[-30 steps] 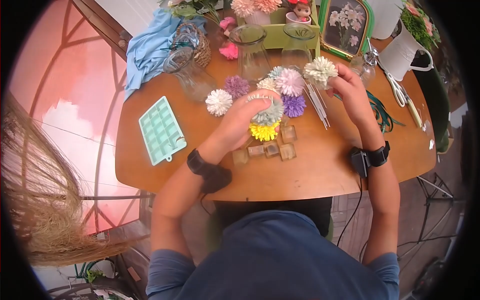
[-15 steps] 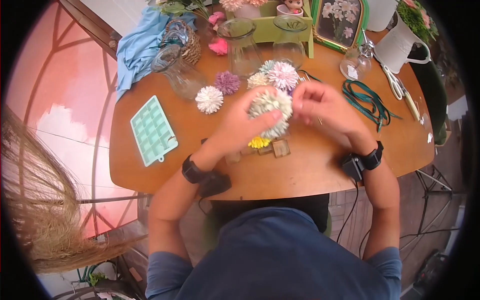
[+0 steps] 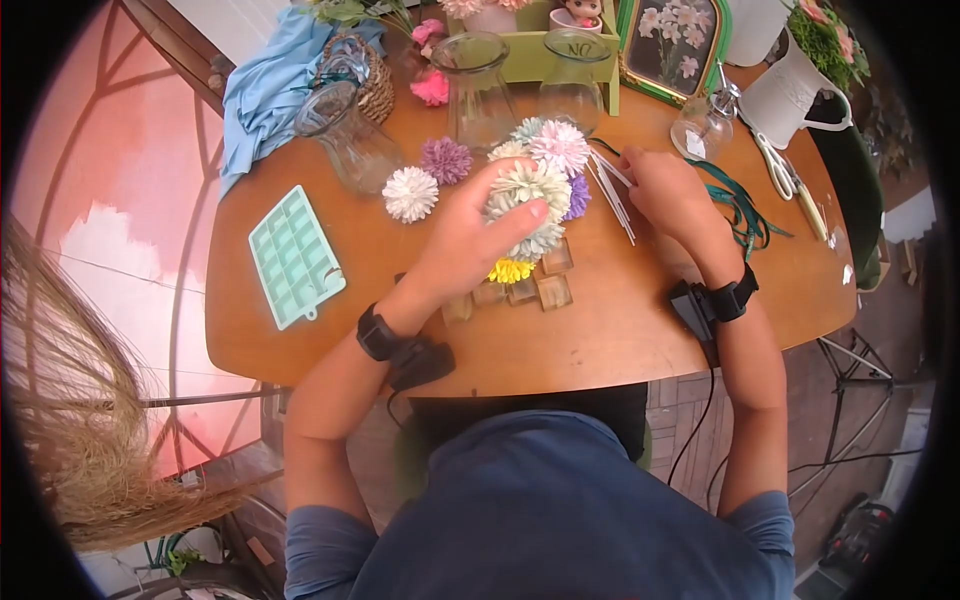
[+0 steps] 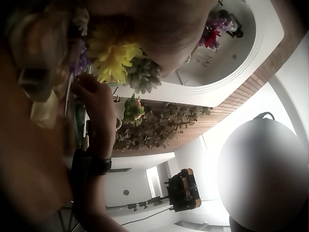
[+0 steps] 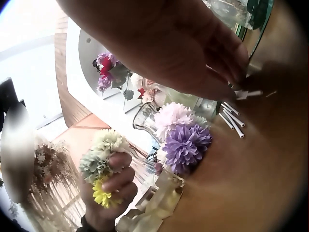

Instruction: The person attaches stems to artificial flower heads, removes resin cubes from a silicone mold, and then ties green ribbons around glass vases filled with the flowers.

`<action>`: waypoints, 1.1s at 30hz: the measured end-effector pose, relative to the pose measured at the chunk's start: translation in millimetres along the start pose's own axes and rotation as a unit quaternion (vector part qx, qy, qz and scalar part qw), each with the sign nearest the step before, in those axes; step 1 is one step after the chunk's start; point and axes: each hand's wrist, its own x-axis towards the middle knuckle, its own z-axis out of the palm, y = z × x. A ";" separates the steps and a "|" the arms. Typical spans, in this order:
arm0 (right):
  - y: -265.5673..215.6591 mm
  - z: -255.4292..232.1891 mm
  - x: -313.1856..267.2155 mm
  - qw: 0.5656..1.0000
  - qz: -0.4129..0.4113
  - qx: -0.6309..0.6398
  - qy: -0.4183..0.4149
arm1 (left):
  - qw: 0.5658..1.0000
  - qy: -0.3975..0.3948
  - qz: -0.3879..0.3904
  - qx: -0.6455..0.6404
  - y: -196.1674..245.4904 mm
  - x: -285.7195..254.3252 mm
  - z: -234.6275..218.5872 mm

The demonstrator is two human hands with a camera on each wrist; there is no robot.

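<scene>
The left hand (image 3: 460,240) grips three flowers above the table (image 3: 610,350): a cream flower (image 3: 530,183), a grey-green flower (image 3: 540,242) and a yellow flower (image 3: 512,270) under these two. Its thumb lies across the pale petals. The right hand (image 3: 672,195) is at the white sticks (image 3: 616,205), which lie on the table to the right of the flowers. Its fingers are bent, and their tips come to the upper end of the sticks (whether they pinch one, I cannot tell).

Behind the left hand, a pink flower (image 3: 562,147) and a purple flower (image 3: 578,197) are close together. A white flower (image 3: 411,194) and a mauve flower (image 3: 446,160) lie to the left of them. Small clear blocks (image 3: 555,292) are on the table below the yellow flower. Farther left is a mint tray (image 3: 296,258). To the right of the right hand lie a green ribbon (image 3: 747,215) and, beyond it, scissors (image 3: 773,168).
</scene>
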 end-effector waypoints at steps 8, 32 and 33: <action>-1.3 -2.6 0.1 0.997 -0.043 -0.070 -0.014 | 1.000 -0.003 0.006 -0.011 -2.1 0.6 -0.5; -38.5 -17.1 -27.3 0.722 -0.080 0.672 -0.144 | 0.983 -0.052 -0.068 -0.161 -3.9 3.8 -12.2; -42.2 -21.1 -29.6 0.722 -0.067 0.671 -0.153 | 0.987 -0.043 -0.054 -0.148 -4.8 4.3 -9.6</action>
